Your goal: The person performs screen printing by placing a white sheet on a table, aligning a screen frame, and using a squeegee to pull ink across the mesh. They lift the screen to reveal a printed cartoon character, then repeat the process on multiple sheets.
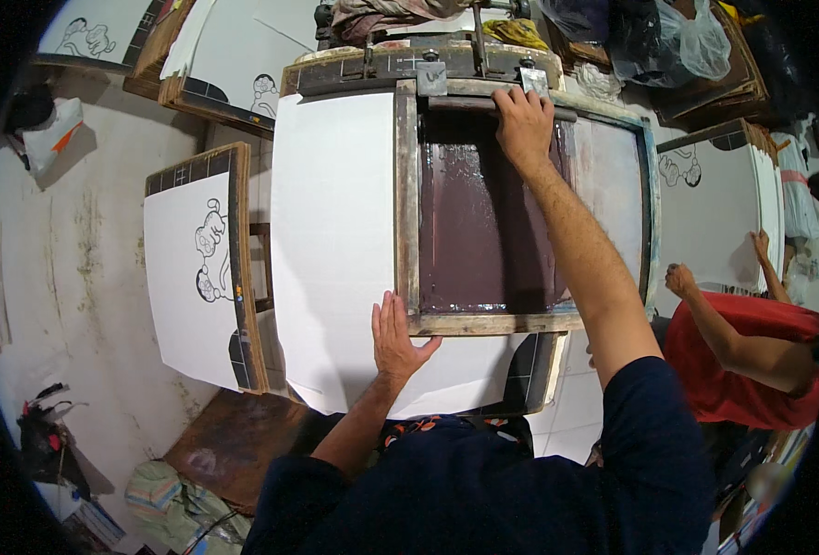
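A wooden-framed printing screen (pixel 492 324) lies over a large white sheet (pixel 331 222) on the board in front of me. Dark purplish-brown ink (pixel 474 231) coats its mesh, wet and shiny in places. At the far end of the screen, my right hand (pixel 525 125) is closed over a long squeegee (pixel 465 104) that lies across the mesh. My left hand (pixel 395 338) has its fingers stretched out and the thumb apart. It rests on the sheet and against the frame's near left corner, holding nothing. Metal clamps (pixel 431 80) grip the frame's far edge.
Boards with printed cartoon sheets stand at the left (pixel 187 268), far left and right (pixel 705 203). At the right, a person in a red top (pixel 742 356) has both hands near a sheet. Plastic bags (pixel 677 42) lie at the far right. A wall (pixel 76 240) runs along the left.
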{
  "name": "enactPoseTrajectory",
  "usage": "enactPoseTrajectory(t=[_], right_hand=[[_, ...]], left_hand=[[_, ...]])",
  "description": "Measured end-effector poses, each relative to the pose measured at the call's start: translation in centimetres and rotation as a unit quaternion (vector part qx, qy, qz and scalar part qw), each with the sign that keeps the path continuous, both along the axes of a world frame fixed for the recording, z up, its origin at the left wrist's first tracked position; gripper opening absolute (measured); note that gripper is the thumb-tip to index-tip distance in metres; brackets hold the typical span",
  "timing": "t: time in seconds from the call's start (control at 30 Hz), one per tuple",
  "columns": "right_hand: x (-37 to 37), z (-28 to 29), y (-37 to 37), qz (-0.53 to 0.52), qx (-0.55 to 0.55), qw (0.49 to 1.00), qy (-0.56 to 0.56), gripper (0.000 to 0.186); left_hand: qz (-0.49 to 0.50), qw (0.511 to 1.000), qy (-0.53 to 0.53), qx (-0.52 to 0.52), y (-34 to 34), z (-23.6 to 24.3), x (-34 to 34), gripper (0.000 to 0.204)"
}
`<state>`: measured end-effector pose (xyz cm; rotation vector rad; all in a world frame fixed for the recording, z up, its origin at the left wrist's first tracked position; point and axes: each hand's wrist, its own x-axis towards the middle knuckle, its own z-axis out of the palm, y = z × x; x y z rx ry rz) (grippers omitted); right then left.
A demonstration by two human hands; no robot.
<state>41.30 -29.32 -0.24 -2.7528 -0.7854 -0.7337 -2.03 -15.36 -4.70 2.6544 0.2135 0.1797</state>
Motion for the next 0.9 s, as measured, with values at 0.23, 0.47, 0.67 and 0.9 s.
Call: enactPoseTrajectory(t=[0.23, 0.47, 0.67, 0.9], right_hand=[[-2.7, 2.2, -1.0, 0.006, -0.024, 0.996, 0.08, 0.036], [-19.4, 2.5, -5.6, 0.0, -0.024, 0.989, 0.148, 0.032], [-31.5, 2.8, -8.0, -0.001, -0.004, 0.985, 0.175, 0.036], [-32.8, 1.9, -8.4, -0.004, 0.007, 0.984, 0.179, 0.041]], left_hand=[[-0.004, 0.999, -0.032, -0.005, 0.0, 0.4, 0.3, 0.12], [-0.007, 1.0, -0.021, 0.022, 0.2, 0.1, 0.2, 0.117], [-0.01, 0.999, -0.043, -0.014, 0.3, 0.4, 0.4, 0.113], [-0.013, 0.998, -0.021, -0.056, 0.6, 0.3, 0.5, 0.113]])
